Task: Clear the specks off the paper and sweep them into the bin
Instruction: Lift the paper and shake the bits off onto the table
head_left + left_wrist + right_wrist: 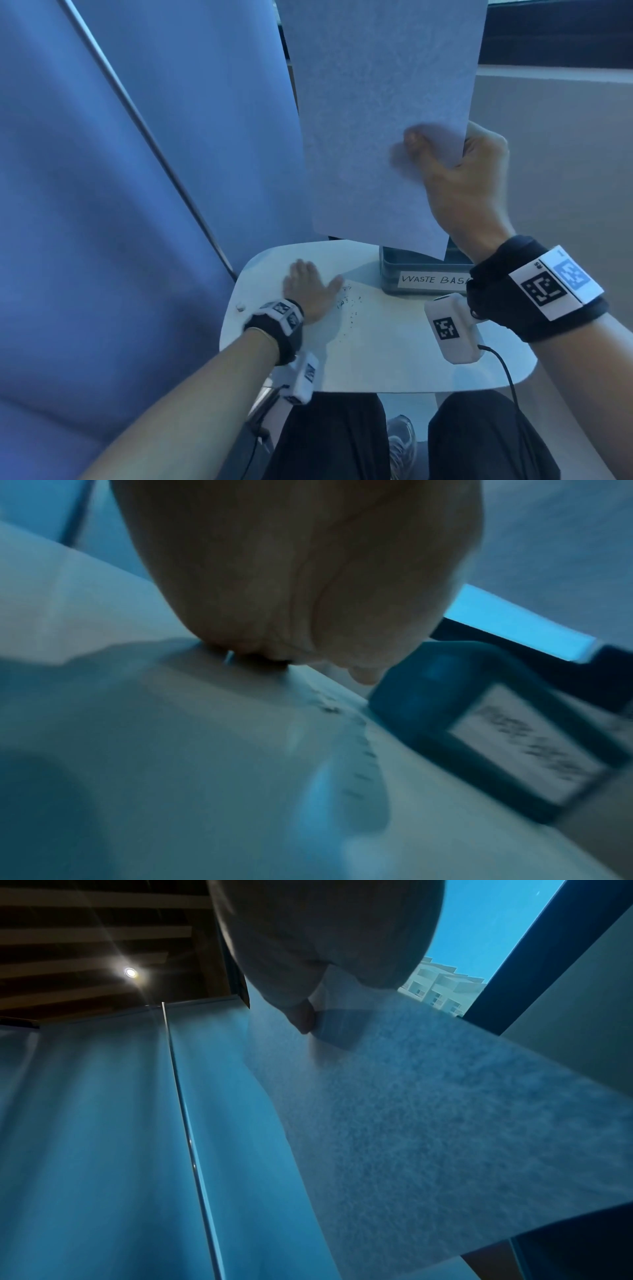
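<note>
Paper [376,120] – thin, grainy, pinched by right hand [469,181]

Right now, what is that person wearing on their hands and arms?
Both hands are bare, as are the forearms, with no sleeves. Each wrist carries a black strap with white plates printed with black square code markers; the right hand's strap also has a blue one. A white boxy camera with its own marker hangs under each wrist, by the left hand too. A thin black cable trails from the right one.
</note>
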